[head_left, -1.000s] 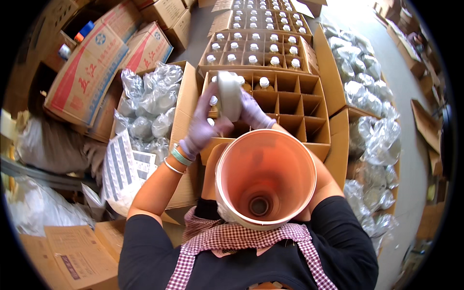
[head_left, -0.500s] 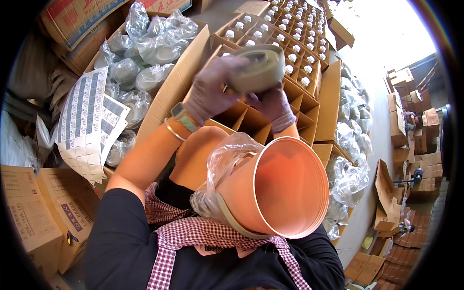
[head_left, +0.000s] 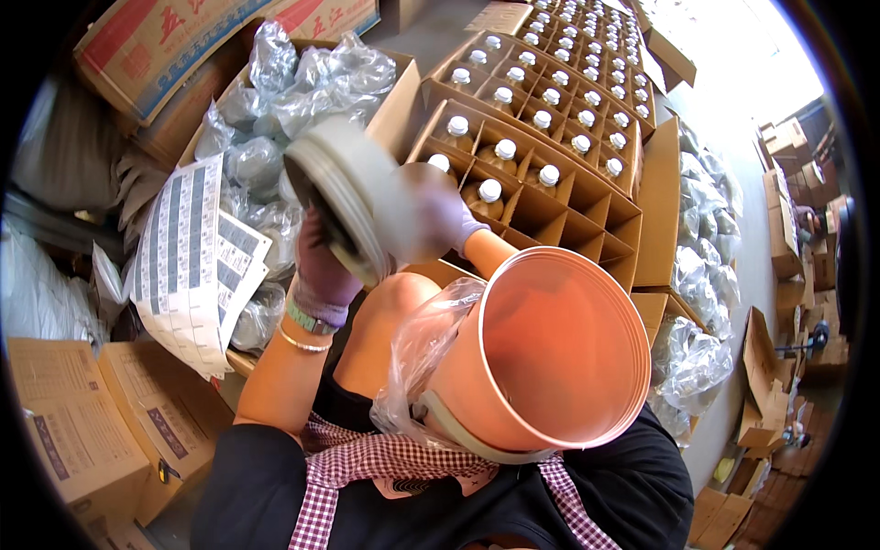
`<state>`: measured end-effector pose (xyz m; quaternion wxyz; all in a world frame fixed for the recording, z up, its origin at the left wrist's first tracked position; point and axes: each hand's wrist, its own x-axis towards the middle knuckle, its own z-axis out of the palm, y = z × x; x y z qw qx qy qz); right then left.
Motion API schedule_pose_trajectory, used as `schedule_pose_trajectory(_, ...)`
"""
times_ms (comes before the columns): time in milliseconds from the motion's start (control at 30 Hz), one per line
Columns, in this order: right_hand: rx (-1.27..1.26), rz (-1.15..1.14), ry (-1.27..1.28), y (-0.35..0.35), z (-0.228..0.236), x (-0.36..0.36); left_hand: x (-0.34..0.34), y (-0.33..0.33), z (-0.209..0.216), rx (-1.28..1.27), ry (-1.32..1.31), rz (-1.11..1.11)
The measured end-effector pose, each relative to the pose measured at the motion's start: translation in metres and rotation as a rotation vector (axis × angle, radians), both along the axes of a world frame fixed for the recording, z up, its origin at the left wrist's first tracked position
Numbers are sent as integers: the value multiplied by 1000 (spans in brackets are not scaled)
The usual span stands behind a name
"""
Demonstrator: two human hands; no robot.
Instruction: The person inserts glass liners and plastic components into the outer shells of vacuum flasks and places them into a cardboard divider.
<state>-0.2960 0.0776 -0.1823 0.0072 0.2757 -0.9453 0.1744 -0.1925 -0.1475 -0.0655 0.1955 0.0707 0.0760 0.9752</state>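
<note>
In front of me I hold a round grey part (head_left: pixel 371 197), blurred by motion, with ringed rims and a dark hollow side facing left. My left hand (head_left: pixel 325 266), in a purple-grey glove with a watch at the wrist, is closed on its lower left edge. At the part's right side is my right hand (head_left: pixel 440 215), gloved too; its fingers are smeared by motion, so their grip is unclear. Below the hands an orange bucket (head_left: pixel 559 348) rests tilted against my body, its inside facing up and right. A clear plastic bag (head_left: pixel 426 344) hangs at its left side.
Divided cartons (head_left: pixel 587 229) ahead hold several white-capped bottles. An open box of plastic-wrapped items (head_left: pixel 312 87) stands at the left, with printed label sheets (head_left: pixel 183 257) over its edge. More wrapped items (head_left: pixel 692 275) lie at the right. Closed cartons (head_left: pixel 73 412) stand at lower left.
The grey part has moved left and turned up on edge. Both hands went left with it. The bucket appears slightly further right in the view.
</note>
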Motion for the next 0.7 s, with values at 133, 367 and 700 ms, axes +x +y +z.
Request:
schedule_pose_trajectory(133,-167,-132,80,20,162,17,41,9,27,-466,236,123)
schedule_pose_trajectory(367,-1222,-352,265,110,348,140,60,38,63,-549,373,-127)
schedule_pose_trajectory(700,-1240,-14,-138,130,329,269,9,94,233,-424,668,557)
